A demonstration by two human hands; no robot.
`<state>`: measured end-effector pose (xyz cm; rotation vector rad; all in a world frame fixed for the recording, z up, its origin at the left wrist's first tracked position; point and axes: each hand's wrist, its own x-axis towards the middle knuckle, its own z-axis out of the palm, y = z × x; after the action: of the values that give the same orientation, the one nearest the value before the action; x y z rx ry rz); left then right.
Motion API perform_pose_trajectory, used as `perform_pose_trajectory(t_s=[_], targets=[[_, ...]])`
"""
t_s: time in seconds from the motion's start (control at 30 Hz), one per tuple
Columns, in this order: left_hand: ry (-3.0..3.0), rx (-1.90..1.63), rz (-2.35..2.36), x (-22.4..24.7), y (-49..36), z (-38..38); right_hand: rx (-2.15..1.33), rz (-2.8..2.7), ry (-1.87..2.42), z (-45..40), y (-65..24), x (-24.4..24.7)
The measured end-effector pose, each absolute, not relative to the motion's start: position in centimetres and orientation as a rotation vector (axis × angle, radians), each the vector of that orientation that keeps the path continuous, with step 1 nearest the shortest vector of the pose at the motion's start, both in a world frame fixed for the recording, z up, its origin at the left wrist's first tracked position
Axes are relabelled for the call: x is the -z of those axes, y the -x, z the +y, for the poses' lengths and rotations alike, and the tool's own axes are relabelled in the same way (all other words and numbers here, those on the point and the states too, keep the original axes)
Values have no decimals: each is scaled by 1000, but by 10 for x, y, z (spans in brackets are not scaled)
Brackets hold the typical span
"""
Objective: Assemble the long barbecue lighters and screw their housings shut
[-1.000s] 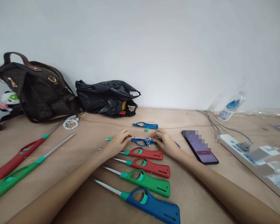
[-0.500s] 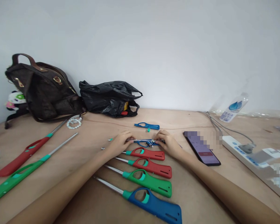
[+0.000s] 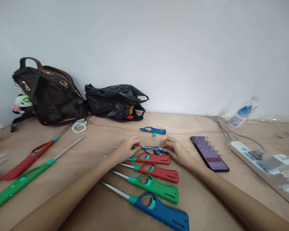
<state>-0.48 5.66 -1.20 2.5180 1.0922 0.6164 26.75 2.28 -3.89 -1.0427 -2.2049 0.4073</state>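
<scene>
My left hand [image 3: 128,150] pinches the left end of a wired lighter insert [image 3: 150,148], a slim rod with thin white wires. My right hand [image 3: 177,150] has its fingertips closed on the insert's other end. A blue lighter shell half [image 3: 156,152] lies beneath it, partly hidden by the hands. Beyond them lies another blue shell half [image 3: 159,131] with a small green trigger [image 3: 154,134] against its near edge. Closer to me, a red lighter [image 3: 160,158], a second red lighter [image 3: 165,173], a green lighter [image 3: 162,190] and a blue lighter [image 3: 168,211] form a row.
At left lie another red lighter [image 3: 26,163] and green lighter [image 3: 24,183], near a beaded bracelet [image 3: 79,127]. A dark handbag [image 3: 55,99] and black plastic bag [image 3: 108,102] stand by the wall. At right are a phone [image 3: 209,154], power strip [image 3: 248,157] and bottle [image 3: 243,112].
The white wires, looped before, now run straighter between my hands. My hands have shifted only slightly, still on the insert. The whole view has drifted a little.
</scene>
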Motion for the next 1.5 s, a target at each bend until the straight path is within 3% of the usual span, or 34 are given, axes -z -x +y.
perform_pose_trajectory(t_s=[0.43, 0.73, 1.5], targets=[[-2848, -555, 953, 19, 5, 64, -226, -2245, 1114, 24, -266, 42], [-2457, -724, 1044, 18, 5, 61, -198, -2244, 1103, 24, -265, 44], [-2311, -715, 1049, 18, 3, 65, -199, -2253, 1123, 24, -266, 44]])
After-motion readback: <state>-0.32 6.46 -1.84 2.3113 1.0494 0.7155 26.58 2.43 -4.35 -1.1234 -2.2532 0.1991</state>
